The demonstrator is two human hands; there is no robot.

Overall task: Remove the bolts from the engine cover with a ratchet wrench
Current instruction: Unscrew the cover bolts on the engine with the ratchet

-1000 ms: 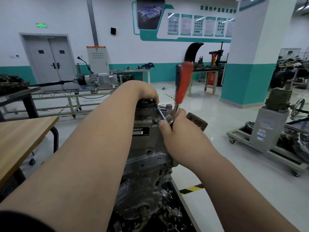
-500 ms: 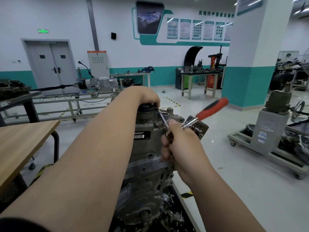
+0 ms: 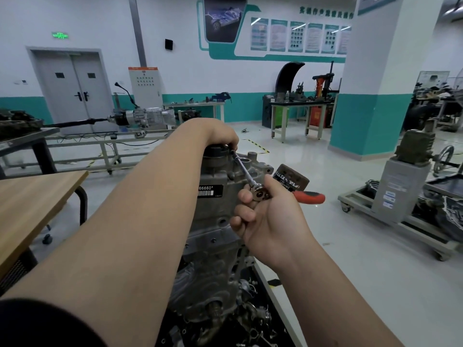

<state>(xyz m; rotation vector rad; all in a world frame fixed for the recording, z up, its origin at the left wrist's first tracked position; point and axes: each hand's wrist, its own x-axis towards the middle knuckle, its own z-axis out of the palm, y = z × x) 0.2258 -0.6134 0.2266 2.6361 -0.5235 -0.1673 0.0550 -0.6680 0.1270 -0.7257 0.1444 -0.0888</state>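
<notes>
Ratchet wrench [image 3: 258, 192] handle swung lower, gripped by right hand [image 3: 273, 221].

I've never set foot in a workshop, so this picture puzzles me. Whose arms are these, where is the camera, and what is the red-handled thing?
The camera sits on a person's head, looking forward and down, so both bare arms are that person's own; there is no robot. Before them stands a grey metal engine. The right hand grips a ratchet wrench near its round head; the red handle points right. A thin extension bar runs from that head up to the engine's top, where the left hand curls its fingers round the bar's far end, apparently steadying it on a bolt I cannot see. A wooden table stands at the left.
</notes>
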